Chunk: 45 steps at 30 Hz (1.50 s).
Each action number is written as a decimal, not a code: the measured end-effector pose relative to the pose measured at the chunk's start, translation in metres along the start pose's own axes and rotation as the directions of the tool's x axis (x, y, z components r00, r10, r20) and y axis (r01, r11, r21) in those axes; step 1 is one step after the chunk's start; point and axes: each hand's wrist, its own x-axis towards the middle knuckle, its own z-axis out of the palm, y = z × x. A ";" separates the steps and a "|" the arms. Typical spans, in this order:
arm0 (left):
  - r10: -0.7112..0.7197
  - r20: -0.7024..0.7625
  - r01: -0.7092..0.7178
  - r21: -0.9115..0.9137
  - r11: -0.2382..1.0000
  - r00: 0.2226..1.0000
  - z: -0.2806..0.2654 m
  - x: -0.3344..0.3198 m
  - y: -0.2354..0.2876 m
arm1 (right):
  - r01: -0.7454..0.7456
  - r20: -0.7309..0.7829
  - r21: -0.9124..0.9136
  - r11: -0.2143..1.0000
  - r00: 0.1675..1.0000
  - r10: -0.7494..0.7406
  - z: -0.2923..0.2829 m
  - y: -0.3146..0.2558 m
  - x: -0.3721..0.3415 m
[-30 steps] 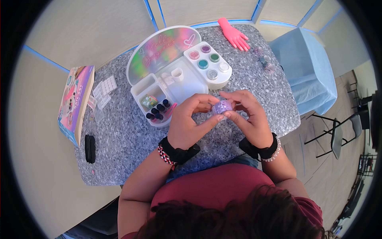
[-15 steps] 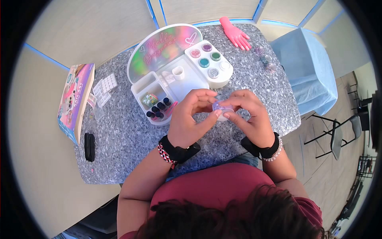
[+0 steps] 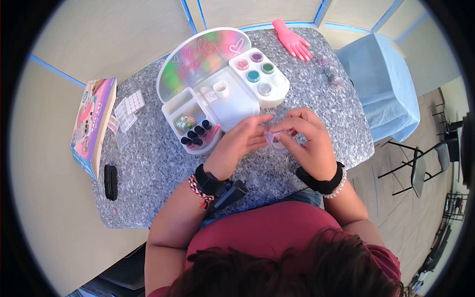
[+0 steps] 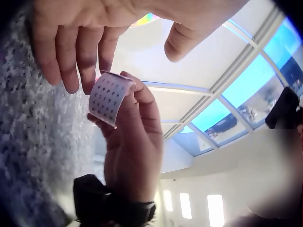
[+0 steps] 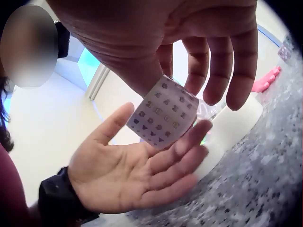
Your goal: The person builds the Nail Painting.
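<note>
A curled sheet of small printed stickers [image 4: 110, 98] is pinched between the thumb and fingers of the right hand [image 3: 310, 143]; in the right wrist view the printed sheet [image 5: 165, 112] shows rows of tiny motifs. The left hand [image 3: 236, 144] lies beside it with the palm turned toward it and the fingers extended. In the right wrist view the left hand [image 5: 137, 175] is spread just below the sheet, its fingertips close to the sheet's edge; whether they touch it I cannot tell.
Behind the hands stands a white organizer [image 3: 272, 98] with a mirror, glitter pots and dark-capped bottles [image 3: 200, 131]. A pink model hand [image 3: 292, 41] lies at the back. At left are a box [image 3: 92, 123], clear trays [image 3: 129, 105] and a black case [image 3: 111, 182].
The left hand has let go of the curled sheet and turned its palm toward it, its fingers straightening. The right hand keeps hold of the sheet, which now shows as an open ring.
</note>
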 end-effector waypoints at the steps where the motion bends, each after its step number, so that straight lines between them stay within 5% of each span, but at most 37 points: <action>1: -0.001 0.001 0.001 -0.003 1.000 1.000 0.003 -0.001 -0.002 | -0.003 0.001 -0.002 1.000 1.000 0.003 0.000 0.000 0.002; 3: 0.047 -0.076 -0.022 0.301 0.953 0.996 0.011 -0.003 -0.003 | 0.087 0.000 -0.200 0.976 0.996 -0.088 0.000 0.000 0.008; 7: 0.172 -0.161 -0.119 0.294 0.948 0.972 0.012 -0.003 -0.007 | 0.067 0.067 -0.168 0.984 0.996 -0.057 -0.001 -0.001 0.013; 11: 0.050 -0.294 0.020 0.229 0.973 0.955 0.014 -0.002 0.007 | 0.133 0.043 -0.220 0.966 0.991 -0.127 -0.032 0.003 0.028; 13: 0.038 -0.284 0.010 0.166 0.986 0.958 0.013 0.000 0.004 | -0.054 -0.121 -0.140 0.989 0.992 0.037 -0.054 0.021 0.042; 17: 0.059 -0.271 -0.026 0.125 0.992 0.961 0.005 -0.001 -0.002 | -0.235 -0.343 -0.633 0.738 0.939 0.005 -0.099 0.072 0.058; 25: 0.084 -0.251 -0.073 0.050 0.996 0.964 0.005 -0.001 -0.001 | -0.433 -0.299 -0.582 0.688 0.901 0.315 -0.110 0.117 0.067; 27: 0.057 -0.281 -0.050 0.029 0.998 0.958 0.007 -0.001 0.003 | -0.275 -0.323 -0.534 0.800 0.940 0.108 -0.099 0.091 0.058; 31: 0.022 -0.289 -0.027 -0.015 1.000 0.957 0.006 0.001 0.002 | -0.036 -0.164 0.162 0.986 0.985 0.062 -0.051 0.011 0.035; 35: 0.028 -0.280 -0.037 -0.025 0.999 0.960 0.006 0.001 -0.003 | 0.105 -0.093 0.124 0.987 0.991 -0.094 -0.017 -0.022 0.014; 38: 0.000 -0.307 -0.028 -0.088 0.996 0.952 0.007 -0.001 0.000 | 0.271 -0.022 -0.248 0.930 0.958 -0.285 -0.009 -0.023 0.012; 45: 0.051 -0.332 -0.069 -0.044 0.997 0.942 0.005 0.001 -0.003 | 0.258 0.033 -0.222 0.940 0.966 -0.257 -0.002 -0.016 0.009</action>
